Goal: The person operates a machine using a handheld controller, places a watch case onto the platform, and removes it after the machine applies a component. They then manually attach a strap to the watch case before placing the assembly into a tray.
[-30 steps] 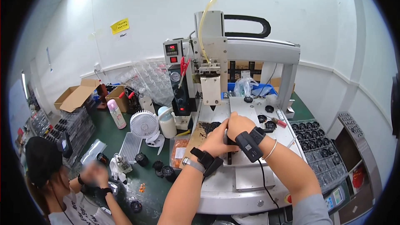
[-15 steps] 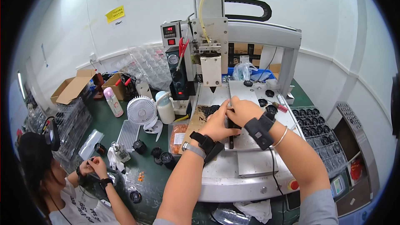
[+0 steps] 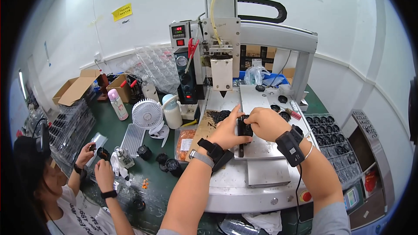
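Note:
A small black plastic part (image 3: 246, 129) sits at the fixture on the machine's metal plate (image 3: 261, 148). My left hand (image 3: 228, 130) grips its left side, index finger up along it and thumb across its near end. From the right, my right hand (image 3: 269, 124) bends over the same part with curled fingers pressed to its upper right side; some fingertips are hidden. Straight behind my hands is the dispensing machine's pointed black nozzle (image 3: 223, 94). Black scraps (image 3: 219, 116) lie on the brown board (image 3: 202, 135) left of my left hand.
Round black parts (image 3: 284, 115) rest on the plate's right side. Trays of black parts (image 3: 333, 143) stand farther right. To the left are a white fan (image 3: 147, 115), a white bottle (image 3: 172, 112) and a bag of orange granules (image 3: 185, 141). A co-worker's hands (image 3: 103, 172) handle a small part.
My right hand has shifted right and slightly down, its fingers now more curled, and more of the black part shows. The co-worker's hands have moved apart, one lifting a small dark piece.

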The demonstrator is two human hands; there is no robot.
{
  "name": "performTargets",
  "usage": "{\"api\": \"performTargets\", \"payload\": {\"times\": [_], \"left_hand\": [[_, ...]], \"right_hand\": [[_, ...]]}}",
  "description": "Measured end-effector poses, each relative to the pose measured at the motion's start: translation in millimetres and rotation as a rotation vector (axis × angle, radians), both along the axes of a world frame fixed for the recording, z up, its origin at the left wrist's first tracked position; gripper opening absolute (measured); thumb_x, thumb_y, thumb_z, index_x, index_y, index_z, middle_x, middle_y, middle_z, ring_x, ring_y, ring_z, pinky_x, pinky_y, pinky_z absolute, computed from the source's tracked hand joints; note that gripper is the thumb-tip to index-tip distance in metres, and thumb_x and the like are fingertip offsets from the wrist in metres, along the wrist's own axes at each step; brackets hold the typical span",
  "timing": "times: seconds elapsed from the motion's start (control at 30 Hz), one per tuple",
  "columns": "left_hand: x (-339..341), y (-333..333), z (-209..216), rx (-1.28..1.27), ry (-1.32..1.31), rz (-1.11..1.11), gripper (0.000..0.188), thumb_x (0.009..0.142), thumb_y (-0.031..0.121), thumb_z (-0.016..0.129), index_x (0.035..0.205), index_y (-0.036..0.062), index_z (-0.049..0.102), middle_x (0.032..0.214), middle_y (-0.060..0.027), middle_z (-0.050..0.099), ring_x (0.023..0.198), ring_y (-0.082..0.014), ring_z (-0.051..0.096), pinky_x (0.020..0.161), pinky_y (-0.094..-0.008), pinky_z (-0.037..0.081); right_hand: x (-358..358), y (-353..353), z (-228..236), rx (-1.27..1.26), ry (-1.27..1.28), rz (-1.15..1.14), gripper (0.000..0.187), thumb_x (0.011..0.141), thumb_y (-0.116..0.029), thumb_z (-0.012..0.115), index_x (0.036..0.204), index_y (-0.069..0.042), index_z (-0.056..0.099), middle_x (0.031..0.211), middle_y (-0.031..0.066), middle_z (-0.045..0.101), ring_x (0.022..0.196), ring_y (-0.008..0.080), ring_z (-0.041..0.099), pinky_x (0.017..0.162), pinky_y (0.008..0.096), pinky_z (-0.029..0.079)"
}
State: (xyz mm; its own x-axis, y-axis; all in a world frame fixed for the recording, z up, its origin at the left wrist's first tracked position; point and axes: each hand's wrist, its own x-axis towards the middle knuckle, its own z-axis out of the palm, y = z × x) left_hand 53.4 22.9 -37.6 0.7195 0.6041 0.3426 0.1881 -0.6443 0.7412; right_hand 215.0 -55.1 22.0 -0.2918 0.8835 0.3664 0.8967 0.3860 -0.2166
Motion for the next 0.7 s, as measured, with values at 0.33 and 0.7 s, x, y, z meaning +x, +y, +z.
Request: {"api": "performTargets", "payload": {"times": [0.33, 0.7], "left_hand": [[0, -10, 4, 0.141, 0.048, 0.115, 0.101, 0.064, 0.030, 0.078, 0.141, 0.0022, 0.018, 0.129, -0.0191, 0.047, 0.120, -0.0340, 0.044, 0.102, -0.0406, 0.031], [-13, -38, 14, 0.662, 0.180, 0.337, 0.057, 0.066, 0.036, 0.074, 0.117, 0.0222, 0.054, 0.120, -0.0137, 0.049, 0.120, -0.0328, 0.039, 0.099, -0.0563, 0.024]], "right_hand": [[9, -14, -2, -0.041, 0.166, -0.045, 0.032, 0.077, -0.007, 0.049, 0.104, -0.005, 0.066, 0.089, 0.0164, 0.065, 0.085, 0.0349, 0.061, 0.083, 0.0391, 0.048], [-41, -222, -81, 0.030, -0.234, -0.141, 0.041, 0.083, -0.012, 0.055, 0.122, 0.000, 0.048, 0.120, 0.0180, 0.050, 0.112, 0.0328, 0.048, 0.099, 0.0419, 0.036]]}}
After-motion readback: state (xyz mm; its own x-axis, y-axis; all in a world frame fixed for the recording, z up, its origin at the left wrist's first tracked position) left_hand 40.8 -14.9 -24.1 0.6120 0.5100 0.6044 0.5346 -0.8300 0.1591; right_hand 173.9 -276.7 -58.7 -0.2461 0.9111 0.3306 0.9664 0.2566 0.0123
